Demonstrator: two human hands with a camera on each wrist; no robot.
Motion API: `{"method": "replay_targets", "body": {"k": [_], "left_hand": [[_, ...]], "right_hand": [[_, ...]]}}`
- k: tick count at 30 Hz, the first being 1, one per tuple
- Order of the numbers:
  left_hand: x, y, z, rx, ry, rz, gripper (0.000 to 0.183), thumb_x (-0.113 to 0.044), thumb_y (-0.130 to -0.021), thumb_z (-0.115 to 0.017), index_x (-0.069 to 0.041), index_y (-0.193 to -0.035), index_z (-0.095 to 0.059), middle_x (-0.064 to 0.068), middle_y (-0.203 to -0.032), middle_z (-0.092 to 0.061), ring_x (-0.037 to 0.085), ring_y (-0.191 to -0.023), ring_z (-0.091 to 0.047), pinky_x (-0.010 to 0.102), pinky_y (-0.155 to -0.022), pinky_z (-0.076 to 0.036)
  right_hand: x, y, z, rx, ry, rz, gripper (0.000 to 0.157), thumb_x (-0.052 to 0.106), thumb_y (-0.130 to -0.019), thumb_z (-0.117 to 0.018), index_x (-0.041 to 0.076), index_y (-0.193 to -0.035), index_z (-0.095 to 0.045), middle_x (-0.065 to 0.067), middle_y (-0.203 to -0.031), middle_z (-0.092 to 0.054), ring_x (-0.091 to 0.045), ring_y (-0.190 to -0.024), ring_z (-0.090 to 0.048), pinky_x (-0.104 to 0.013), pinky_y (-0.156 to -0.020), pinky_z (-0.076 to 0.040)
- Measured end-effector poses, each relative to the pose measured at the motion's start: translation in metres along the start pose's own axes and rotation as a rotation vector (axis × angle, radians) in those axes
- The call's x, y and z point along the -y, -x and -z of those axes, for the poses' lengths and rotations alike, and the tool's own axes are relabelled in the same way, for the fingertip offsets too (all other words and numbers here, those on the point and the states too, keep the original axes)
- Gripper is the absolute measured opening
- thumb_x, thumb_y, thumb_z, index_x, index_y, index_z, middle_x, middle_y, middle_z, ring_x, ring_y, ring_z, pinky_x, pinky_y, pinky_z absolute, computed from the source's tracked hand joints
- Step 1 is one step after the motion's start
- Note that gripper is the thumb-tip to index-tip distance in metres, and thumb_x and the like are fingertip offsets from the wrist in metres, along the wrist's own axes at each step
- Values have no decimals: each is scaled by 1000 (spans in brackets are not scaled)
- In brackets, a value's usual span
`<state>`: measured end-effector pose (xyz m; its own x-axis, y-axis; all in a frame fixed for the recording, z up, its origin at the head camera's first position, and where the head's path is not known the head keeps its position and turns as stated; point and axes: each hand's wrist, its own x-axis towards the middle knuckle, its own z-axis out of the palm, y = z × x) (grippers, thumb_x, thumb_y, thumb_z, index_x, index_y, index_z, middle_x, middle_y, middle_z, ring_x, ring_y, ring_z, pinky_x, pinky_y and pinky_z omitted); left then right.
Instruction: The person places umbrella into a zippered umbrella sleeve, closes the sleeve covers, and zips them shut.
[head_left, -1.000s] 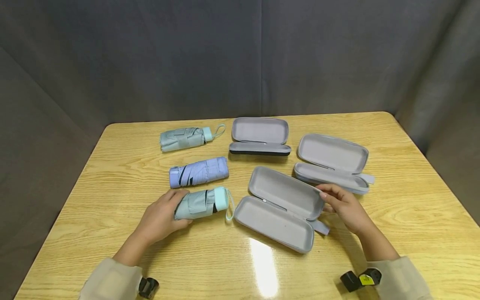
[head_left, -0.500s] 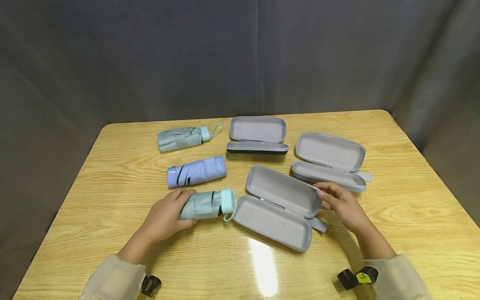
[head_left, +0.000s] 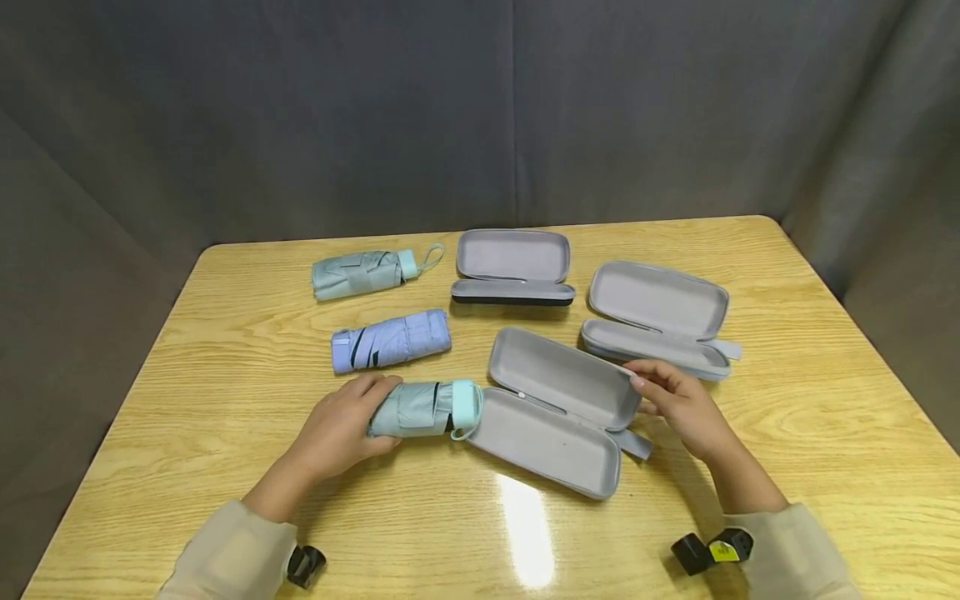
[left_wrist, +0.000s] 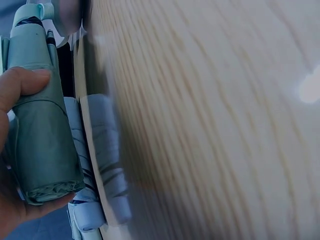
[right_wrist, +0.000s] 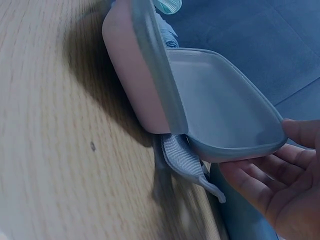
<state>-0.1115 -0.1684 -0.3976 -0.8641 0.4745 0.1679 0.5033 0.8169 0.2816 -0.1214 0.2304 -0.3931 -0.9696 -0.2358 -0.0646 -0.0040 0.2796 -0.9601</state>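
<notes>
My left hand [head_left: 339, 427] grips a folded pale green umbrella [head_left: 418, 410] by its rear half, above the table. The umbrella's mint handle and wrist loop overlap the left end of the nearest hard case [head_left: 543, 442], which lies open with a grey lining. In the left wrist view, the thumb lies across the rolled green umbrella [left_wrist: 47, 135]. At the case's right end my right hand [head_left: 681, 408] pinches the lid's edge. From the right wrist, the case's outer shell [right_wrist: 135, 75] looks pinkish and a fabric strap [right_wrist: 182, 157] hangs from its end.
A blue-violet folded umbrella [head_left: 392, 342] and another pale green umbrella [head_left: 356, 276] lie at the left. Behind the nearest case stand two more open cases, one with a black lower shell [head_left: 513, 300] and one bluish grey [head_left: 660, 304]. A dark curtain [head_left: 480, 117] hangs behind the table.
My left hand has carried the green umbrella rightward, so its handle end now overlaps the nearest case's left end. The right hand keeps its hold on the lid. The whole view has shifted slightly.
</notes>
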Motion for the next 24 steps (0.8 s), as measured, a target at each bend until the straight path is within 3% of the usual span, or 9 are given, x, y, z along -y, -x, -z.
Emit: {"method": "replay_targets", "body": {"k": [14,24], "left_hand": [[-6,-5,-5,22,-13,-32,68,-32,-65,-72,-8,-123,-45,10,-112,-49,27,-101,-47,45,-75,-41],[-9,-8,-5,30,-32,-49,68,-33,-65,-73,-10,-123,-45,10,-113,-48,26,-101,-47,44,-74,-40]], "right_hand": [[0,-1,-2,-30,-18,-14,42,23,-90,-45,-9,-116,-43,-7,-106,-49,-6,-93,-48,-27,-72,-45],[-2,-1,-4,-53,-9,0,42,24,-90,-45,-9,-116,-44,-12,-108,-49,-7,-94,-48,-28,-73,-45]]}}
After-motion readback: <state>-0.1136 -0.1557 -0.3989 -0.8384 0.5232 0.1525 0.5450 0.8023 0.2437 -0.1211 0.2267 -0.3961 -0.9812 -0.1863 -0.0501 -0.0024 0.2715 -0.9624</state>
